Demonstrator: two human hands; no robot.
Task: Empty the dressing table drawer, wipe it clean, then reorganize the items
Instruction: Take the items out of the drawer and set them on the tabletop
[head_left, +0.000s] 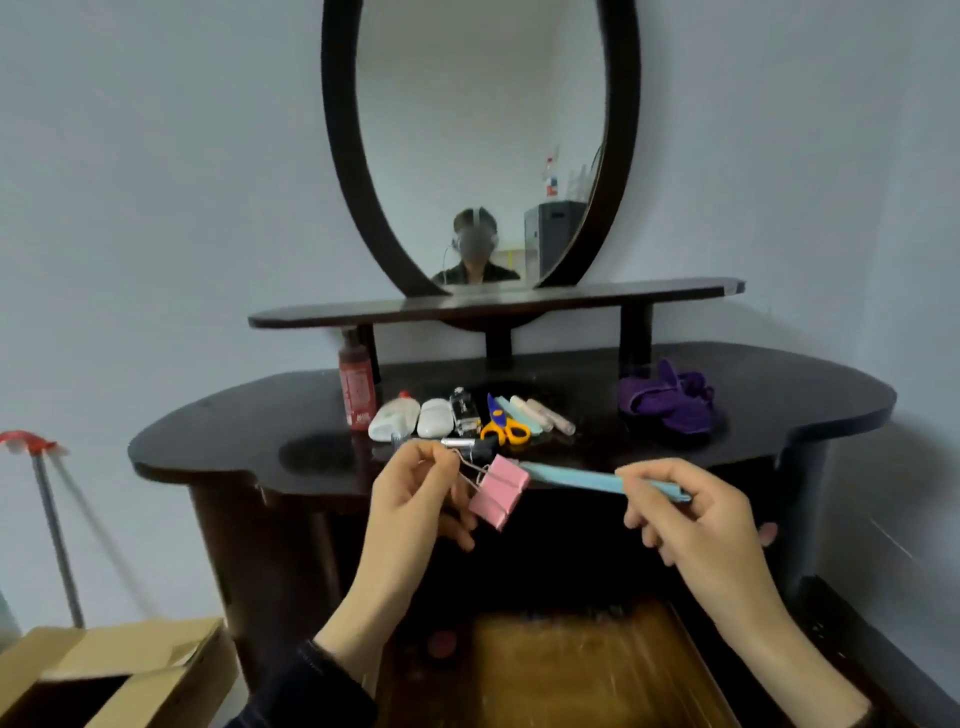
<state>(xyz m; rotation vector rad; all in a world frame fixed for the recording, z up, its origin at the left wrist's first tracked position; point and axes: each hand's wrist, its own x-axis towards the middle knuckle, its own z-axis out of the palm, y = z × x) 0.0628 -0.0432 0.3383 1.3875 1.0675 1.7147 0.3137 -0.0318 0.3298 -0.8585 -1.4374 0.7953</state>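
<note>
My left hand pinches the wire handles of pink binder clips, held just above the front edge of the dark dressing table top. My right hand grips a long light-blue stick-like item, whose tip points left toward the clips. Below my hands the wooden drawer is pulled open; a small round pinkish thing lies at its back left. On the table top sit a red bottle, white containers, orange-handled scissors, several pastel tubes and a purple cloth.
An oval mirror stands on a raised shelf behind the items. A cardboard box is open on the floor at the lower left, with a mop handle behind it. A wall closes off the right side.
</note>
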